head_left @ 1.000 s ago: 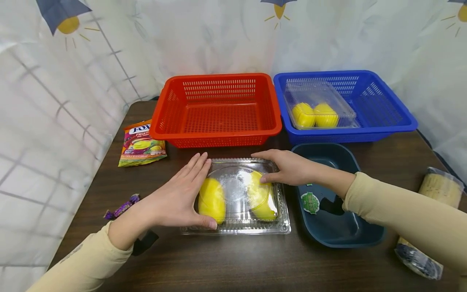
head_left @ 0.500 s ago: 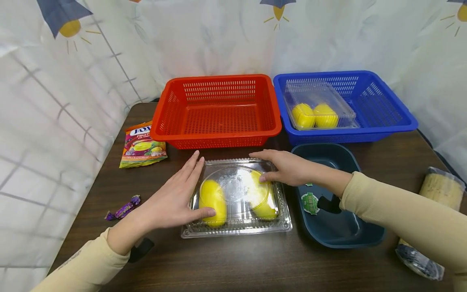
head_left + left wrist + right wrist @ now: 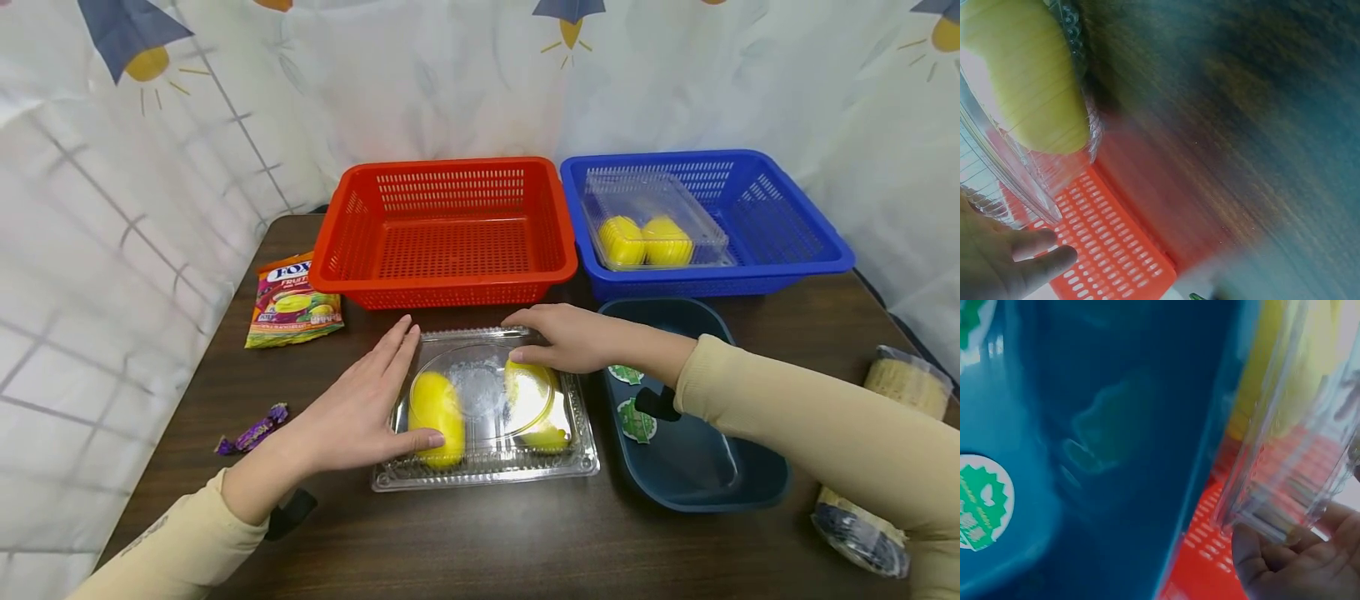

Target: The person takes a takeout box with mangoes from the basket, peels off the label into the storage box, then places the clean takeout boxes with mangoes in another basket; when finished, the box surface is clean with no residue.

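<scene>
A clear plastic clamshell container [image 3: 480, 396] lies lid down on the brown table, holding two smooth yellow oval fruits [image 3: 437, 417]. My left hand [image 3: 348, 421] lies along its left side, fingers straight, thumb over the lid's front left part. At the back right corner, my right hand [image 3: 573, 337] rests with its thumb on the lid and its other fingers reaching to the rim. In the right wrist view, loosely bent fingertips [image 3: 1250, 556] touch the container's edge. The left wrist view shows two left fingers [image 3: 1044, 262] beside the clear wall.
Behind stand a red basket [image 3: 450, 283] and a blue basket [image 3: 780, 271], which holds another clear container [image 3: 652, 208] with yellow fruits. A dark teal tub [image 3: 705, 492] is on the right, near packs of noodles [image 3: 903, 383]. Left lie a Fox's candy bag [image 3: 291, 304] and a purple wrapped candy [image 3: 255, 429].
My left hand has shifted slightly left, its thumb lifting toward the lid's middle left. My right hand has slid a little left along the back edge. The container stays nearly in place.
</scene>
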Motion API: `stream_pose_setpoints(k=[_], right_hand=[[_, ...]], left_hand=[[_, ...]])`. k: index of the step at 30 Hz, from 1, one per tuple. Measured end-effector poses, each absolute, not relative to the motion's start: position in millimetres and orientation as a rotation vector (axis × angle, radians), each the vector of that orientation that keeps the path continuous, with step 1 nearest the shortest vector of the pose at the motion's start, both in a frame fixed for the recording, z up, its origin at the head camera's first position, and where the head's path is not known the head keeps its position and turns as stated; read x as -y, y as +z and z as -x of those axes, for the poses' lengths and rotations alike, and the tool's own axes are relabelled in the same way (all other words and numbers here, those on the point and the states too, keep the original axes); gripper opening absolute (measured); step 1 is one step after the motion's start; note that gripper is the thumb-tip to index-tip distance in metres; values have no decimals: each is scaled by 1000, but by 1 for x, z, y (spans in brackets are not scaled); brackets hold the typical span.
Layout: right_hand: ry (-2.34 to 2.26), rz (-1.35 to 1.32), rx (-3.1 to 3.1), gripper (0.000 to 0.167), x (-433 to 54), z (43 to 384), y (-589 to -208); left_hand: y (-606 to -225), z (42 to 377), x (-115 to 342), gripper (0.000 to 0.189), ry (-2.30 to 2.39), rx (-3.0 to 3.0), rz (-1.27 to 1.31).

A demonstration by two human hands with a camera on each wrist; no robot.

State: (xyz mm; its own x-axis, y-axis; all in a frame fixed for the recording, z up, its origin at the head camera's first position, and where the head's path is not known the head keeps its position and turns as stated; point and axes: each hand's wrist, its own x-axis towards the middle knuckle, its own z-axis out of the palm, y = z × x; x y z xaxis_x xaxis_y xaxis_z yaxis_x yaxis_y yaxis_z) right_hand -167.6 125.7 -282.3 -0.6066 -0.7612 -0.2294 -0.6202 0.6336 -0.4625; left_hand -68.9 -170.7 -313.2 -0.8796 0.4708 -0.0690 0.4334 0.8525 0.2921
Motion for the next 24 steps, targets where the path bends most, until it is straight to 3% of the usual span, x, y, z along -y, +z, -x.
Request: stream_pose_setpoints(k=[12, 24], right_hand=[[-414, 1048, -2176, 63, -112, 199, -288], [-429, 1025, -2092, 54, -108, 208, -291]], left_hand=[[-314, 69, 171, 128, 418, -2890, -719], [-312, 70, 172, 123, 431, -2847, -698]])
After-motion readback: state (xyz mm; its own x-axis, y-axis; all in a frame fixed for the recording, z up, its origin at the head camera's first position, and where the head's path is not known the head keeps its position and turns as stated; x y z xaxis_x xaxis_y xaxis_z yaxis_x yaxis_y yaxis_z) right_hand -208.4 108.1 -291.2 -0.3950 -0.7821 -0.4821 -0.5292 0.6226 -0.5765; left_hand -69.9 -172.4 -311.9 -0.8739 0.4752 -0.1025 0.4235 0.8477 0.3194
